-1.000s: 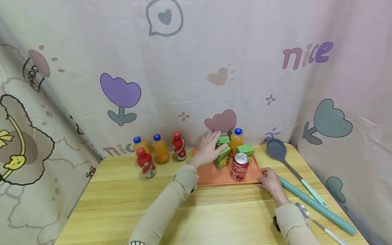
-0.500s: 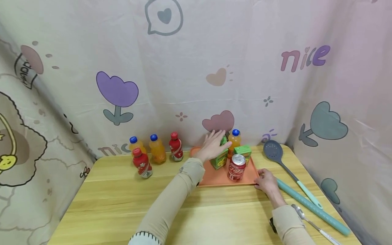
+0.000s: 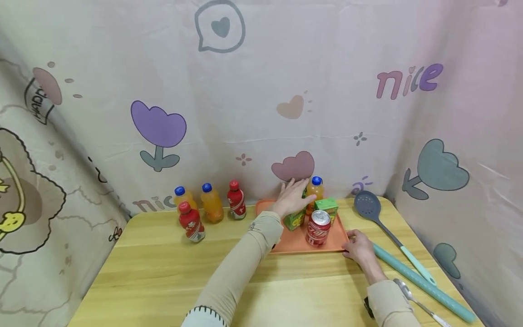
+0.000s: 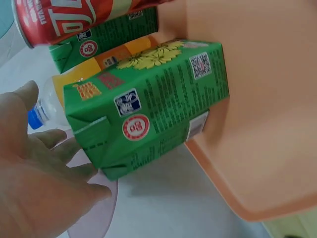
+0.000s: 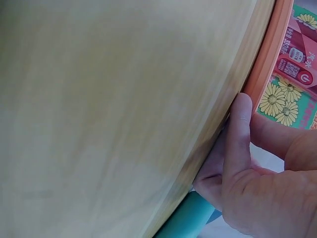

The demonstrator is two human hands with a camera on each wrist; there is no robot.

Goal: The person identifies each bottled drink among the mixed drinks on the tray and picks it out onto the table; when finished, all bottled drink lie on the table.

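My left hand (image 3: 292, 197) reaches over the back of an orange tray (image 3: 292, 245), fingers extended beside the tops of two green juice boxes (image 3: 295, 221). In the left wrist view its spread fingers lie right at the top end of the nearer juice box (image 4: 143, 104). In the head view the hand partly hides both boxes. At the tray's front right corner, my right hand (image 3: 359, 249) grips the rim; its thumb and a finger meet the corner in the right wrist view. A red soda can (image 3: 318, 229), another green juice box (image 3: 326, 206) and an orange juice bottle (image 3: 316, 190) stand on the tray.
To the left stand two red bottles (image 3: 191, 222) and two orange juice bottles (image 3: 211, 204). On the right lie a slotted skimmer (image 3: 367, 204), a teal rod (image 3: 425, 281) and a spoon (image 3: 408, 293). A printed curtain (image 3: 245, 91) hangs behind the wooden table (image 3: 163, 272).
My left hand has moved rightward over the green juice boxes and now covers more of them. My right hand stays at the tray corner.
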